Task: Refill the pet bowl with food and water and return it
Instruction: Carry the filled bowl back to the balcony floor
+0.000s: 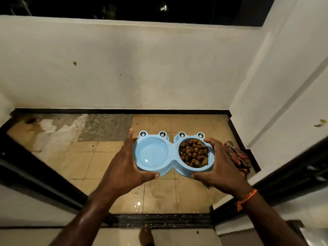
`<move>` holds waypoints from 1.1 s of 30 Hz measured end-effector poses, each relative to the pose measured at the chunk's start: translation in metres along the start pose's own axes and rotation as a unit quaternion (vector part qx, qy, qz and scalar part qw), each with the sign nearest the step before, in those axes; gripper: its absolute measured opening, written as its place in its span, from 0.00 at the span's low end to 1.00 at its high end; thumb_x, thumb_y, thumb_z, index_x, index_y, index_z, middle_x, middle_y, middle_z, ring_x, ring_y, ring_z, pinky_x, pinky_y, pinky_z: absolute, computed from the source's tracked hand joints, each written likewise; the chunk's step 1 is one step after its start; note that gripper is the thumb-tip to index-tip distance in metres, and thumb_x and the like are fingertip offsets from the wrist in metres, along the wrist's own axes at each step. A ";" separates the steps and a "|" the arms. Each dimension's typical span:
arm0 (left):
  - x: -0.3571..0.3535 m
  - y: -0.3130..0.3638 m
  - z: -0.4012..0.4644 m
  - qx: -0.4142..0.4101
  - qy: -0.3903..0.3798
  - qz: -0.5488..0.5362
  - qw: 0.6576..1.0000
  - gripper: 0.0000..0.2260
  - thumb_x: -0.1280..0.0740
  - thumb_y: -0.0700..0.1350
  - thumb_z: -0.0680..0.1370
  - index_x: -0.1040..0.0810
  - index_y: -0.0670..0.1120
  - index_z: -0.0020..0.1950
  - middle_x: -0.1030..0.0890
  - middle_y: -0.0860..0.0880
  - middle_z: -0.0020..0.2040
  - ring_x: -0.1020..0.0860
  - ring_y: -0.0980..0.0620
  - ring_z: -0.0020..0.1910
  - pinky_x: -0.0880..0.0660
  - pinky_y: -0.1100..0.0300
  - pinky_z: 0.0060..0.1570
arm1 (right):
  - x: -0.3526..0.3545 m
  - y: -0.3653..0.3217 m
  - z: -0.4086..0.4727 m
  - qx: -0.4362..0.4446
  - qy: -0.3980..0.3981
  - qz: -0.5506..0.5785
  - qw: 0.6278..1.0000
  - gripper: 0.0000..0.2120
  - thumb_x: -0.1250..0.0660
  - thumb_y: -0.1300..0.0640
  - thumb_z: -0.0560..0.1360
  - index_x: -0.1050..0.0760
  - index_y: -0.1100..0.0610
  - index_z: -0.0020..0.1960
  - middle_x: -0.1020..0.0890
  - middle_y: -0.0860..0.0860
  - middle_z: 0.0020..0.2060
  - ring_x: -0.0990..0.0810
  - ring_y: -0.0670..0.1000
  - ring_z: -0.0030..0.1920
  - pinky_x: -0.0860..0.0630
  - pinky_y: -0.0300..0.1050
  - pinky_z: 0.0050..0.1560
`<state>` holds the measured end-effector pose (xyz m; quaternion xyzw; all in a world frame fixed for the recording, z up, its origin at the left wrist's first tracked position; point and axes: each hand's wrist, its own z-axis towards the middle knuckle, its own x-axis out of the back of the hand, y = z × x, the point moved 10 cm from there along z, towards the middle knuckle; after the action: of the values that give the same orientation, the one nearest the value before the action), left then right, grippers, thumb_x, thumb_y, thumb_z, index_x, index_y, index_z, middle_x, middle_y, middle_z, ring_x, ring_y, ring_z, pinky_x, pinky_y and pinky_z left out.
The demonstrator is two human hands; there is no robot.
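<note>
I hold a light blue double pet bowl (171, 153) with frog eyes along its far rim, level above the balcony floor. Its left cup holds clear water (152, 153). Its right cup is full of brown kibble (194, 153). My left hand (124, 162) grips the bowl's left end, fingers along the side and thumb under the near edge. My right hand (219, 166) clasps the right end the same way; an orange thread band circles that wrist.
Below lies a small tiled balcony floor (99, 162), wet in patches, with a grey mat (106, 126) at the back. White walls (142, 68) close it in. A crumpled patterned cloth (237, 157) lies at the right. A dark door track (159, 221) crosses the threshold near my foot (146, 237).
</note>
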<state>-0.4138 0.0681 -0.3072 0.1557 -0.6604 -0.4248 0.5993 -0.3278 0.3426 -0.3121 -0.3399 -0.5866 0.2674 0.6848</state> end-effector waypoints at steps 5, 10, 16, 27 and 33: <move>-0.012 -0.035 0.073 0.019 -0.008 -0.011 1.000 0.68 0.16 0.66 0.56 0.59 0.61 0.82 0.29 0.60 0.74 0.26 0.56 0.68 0.24 0.57 0.61 | -0.018 0.026 0.077 -0.012 -0.010 -0.009 1.000 0.52 0.15 0.48 0.59 0.46 0.33 0.70 0.32 0.36 0.64 0.27 0.39 0.62 0.28 0.34 0.59; -0.017 -0.061 0.152 0.028 -0.015 -0.018 0.999 0.67 0.17 0.67 0.55 0.59 0.63 0.81 0.31 0.59 0.76 0.27 0.54 0.71 0.24 0.52 0.65 | -0.030 0.050 0.153 -0.026 -0.004 0.004 1.000 0.52 0.17 0.45 0.58 0.46 0.32 0.71 0.32 0.41 0.68 0.28 0.41 0.67 0.27 0.35 0.61; -0.034 -0.092 0.241 0.037 -0.044 -0.024 0.998 0.66 0.17 0.66 0.56 0.56 0.60 0.82 0.31 0.56 0.77 0.28 0.54 0.72 0.24 0.53 0.67 | -0.046 0.085 0.236 -0.042 -0.016 0.010 0.999 0.52 0.16 0.47 0.59 0.45 0.39 0.74 0.34 0.42 0.70 0.30 0.44 0.69 0.29 0.38 0.66; -0.116 -0.202 0.402 0.107 -0.054 -0.031 0.992 0.65 0.17 0.67 0.57 0.55 0.60 0.83 0.36 0.70 0.74 0.32 0.64 0.72 0.32 0.65 0.67 | -0.098 0.202 0.412 -0.049 -0.045 0.025 0.997 0.53 0.16 0.46 0.61 0.46 0.38 0.76 0.35 0.40 0.73 0.31 0.42 0.72 0.27 0.35 0.65; -0.190 -0.295 0.491 0.137 -0.069 -0.033 0.988 0.65 0.15 0.62 0.58 0.52 0.55 0.84 0.37 0.66 0.76 0.38 0.69 0.73 0.39 0.75 0.67 | -0.154 0.299 0.506 -0.042 -0.055 0.009 0.998 0.55 0.16 0.51 0.62 0.48 0.36 0.76 0.37 0.48 0.77 0.34 0.50 0.76 0.28 0.48 0.71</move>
<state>-0.9129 0.2140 -0.6141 0.2288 -0.7468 -0.3596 0.5106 -0.8428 0.4890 -0.5995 -0.3584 -0.6310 0.2665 0.6343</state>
